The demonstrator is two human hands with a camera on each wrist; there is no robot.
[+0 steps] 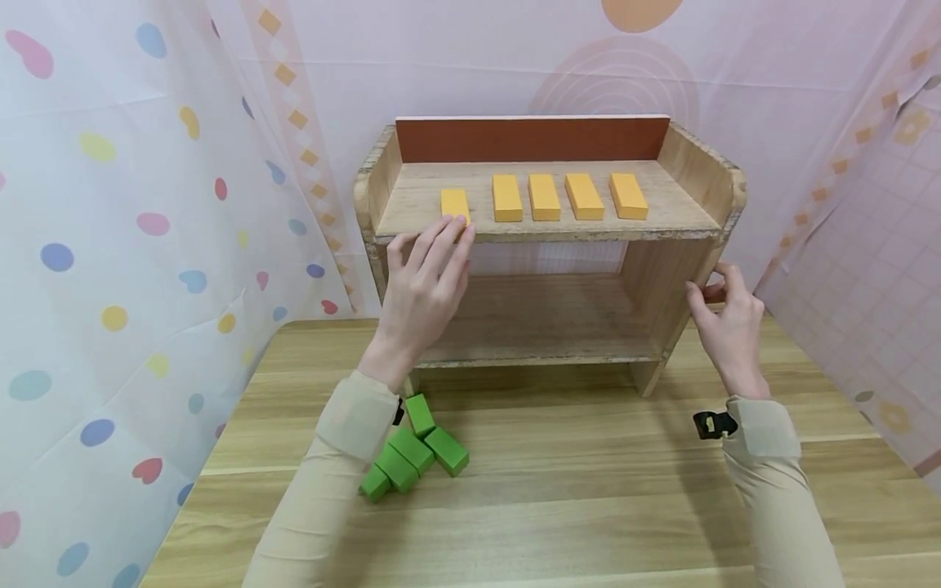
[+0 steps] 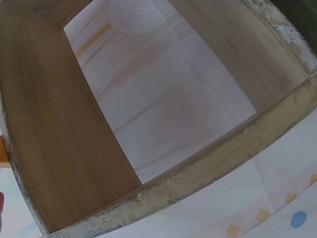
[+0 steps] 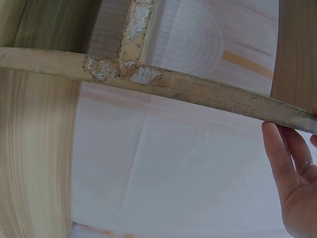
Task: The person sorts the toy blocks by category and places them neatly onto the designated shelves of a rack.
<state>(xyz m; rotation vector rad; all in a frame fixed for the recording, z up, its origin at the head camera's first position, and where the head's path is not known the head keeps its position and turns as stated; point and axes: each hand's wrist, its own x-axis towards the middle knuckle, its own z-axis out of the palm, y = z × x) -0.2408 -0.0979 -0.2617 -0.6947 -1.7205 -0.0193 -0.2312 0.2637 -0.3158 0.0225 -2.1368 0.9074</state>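
Observation:
On the top board of a small wooden shelf (image 1: 559, 322), my left hand (image 1: 422, 290) has its fingertips on the near end of the leftmost yellow block (image 1: 454, 201). The thumb is hidden behind the hand. Four-sided yellow blocks, such as this nearby one (image 1: 507, 196), lie in a row to its right. At the shelf's right side, my right hand (image 1: 729, 322) grips the edge of the side panel (image 3: 208, 94), with digits on both of its faces. In the left wrist view only a sliver of a yellow block (image 2: 4, 152) shows.
Several green blocks (image 1: 412, 449) lie grouped on the wooden table (image 1: 559, 506), under the left forearm. A red-brown back strip (image 1: 532, 140) closes the shelf's top. Patterned cloth (image 1: 110, 245) hangs on the left, behind and on the right.

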